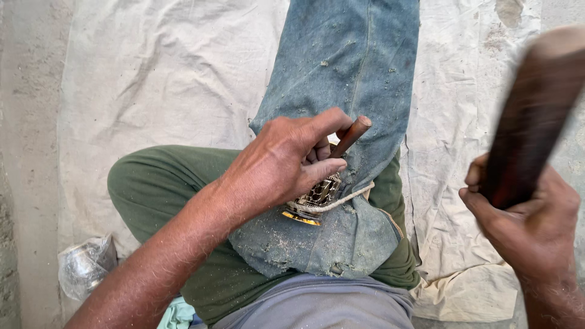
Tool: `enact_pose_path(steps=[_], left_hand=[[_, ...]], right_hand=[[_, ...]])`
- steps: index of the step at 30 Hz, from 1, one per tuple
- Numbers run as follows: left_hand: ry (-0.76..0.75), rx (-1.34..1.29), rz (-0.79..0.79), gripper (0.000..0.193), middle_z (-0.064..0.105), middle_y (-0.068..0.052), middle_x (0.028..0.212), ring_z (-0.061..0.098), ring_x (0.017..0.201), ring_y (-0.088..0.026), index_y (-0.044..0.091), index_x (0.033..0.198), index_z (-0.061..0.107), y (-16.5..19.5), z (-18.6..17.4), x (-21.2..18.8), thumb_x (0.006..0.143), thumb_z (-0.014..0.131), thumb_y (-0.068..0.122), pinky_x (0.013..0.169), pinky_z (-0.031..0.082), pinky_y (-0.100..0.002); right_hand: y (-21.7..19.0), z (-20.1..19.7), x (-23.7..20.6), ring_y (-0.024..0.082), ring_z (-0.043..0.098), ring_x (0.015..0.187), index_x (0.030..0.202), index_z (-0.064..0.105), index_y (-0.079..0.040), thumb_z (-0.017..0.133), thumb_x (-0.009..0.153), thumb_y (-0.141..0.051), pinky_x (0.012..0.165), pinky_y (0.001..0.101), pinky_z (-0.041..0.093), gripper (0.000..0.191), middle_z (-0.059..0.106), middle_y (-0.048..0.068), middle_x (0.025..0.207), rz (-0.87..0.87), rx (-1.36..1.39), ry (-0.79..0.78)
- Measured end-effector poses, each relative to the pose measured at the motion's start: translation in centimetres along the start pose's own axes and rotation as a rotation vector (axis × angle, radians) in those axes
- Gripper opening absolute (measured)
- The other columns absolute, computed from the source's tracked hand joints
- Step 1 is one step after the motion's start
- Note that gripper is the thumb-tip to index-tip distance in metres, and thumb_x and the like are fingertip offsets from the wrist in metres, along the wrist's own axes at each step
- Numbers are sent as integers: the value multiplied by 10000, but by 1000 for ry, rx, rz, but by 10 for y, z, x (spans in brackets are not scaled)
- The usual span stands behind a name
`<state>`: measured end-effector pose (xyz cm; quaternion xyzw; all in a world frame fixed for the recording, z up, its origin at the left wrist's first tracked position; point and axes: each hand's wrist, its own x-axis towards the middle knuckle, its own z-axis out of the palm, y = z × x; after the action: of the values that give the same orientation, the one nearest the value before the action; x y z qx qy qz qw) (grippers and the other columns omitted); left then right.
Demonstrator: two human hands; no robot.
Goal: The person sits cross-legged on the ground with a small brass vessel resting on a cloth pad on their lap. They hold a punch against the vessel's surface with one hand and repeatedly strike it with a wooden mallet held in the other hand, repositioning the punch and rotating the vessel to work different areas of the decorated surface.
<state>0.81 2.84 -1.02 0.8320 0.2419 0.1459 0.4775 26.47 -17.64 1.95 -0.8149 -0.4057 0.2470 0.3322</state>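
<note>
Centrally, left hand (283, 161) is gripping a thin brown metal punch (350, 136), its tip hidden, and covering much of a pierced brass piece (314, 201) lying on dusty blue denim (341, 73). Right hand (530, 225), lower right, is clenching a blurred dark wooden mallet (533, 116), top cut off.

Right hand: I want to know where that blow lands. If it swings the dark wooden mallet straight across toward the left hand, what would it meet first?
Probably the chisel's top, held in the left hand; the right hand raises the blurred mallet, depth unclear.
</note>
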Motion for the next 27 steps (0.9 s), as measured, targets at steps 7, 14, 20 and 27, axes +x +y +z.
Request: enact_pose_path(steps=[7, 14, 20, 27], left_hand=[[49, 6, 130, 517, 733, -68, 905, 710, 805, -234, 143, 1338, 594, 5, -1, -5, 869, 810, 171, 709, 563, -398], [13, -22, 73, 477, 737, -51, 878, 725, 811, -207, 148, 1301, 616, 3, -1, -4, 865, 807, 191, 700, 575, -384], [-45, -38, -9, 425, 742, -41, 860, 745, 791, -182, 142, 1244, 634, 2, -3, -1, 866, 813, 219, 682, 582, -372], [31, -67, 158, 498, 747, -61, 985, 733, 838, -207, 126, 1341, 609, -1, -3, -5, 887, 804, 188, 727, 589, -365]], right_hand=[[-26, 2, 23, 174, 701, 775, 1093, 700, 8, 785, 869, -26, 717, 318, 568, 242, 703, 107, 926, -255, -584, -31], [-57, 7, 34, 165, 708, 762, 1190, 699, -70, 758, 851, -16, 730, 319, 594, 348, 714, 57, 890, -218, -607, -148], [-58, 12, 45, 204, 722, 719, 1193, 653, -39, 721, 886, -14, 653, 354, 630, 315, 717, 111, 924, -199, -638, -223], [-64, 16, 39, 169, 682, 654, 1262, 598, -44, 695, 909, -38, 487, 342, 546, 366, 705, 83, 963, -63, 73, -92]])
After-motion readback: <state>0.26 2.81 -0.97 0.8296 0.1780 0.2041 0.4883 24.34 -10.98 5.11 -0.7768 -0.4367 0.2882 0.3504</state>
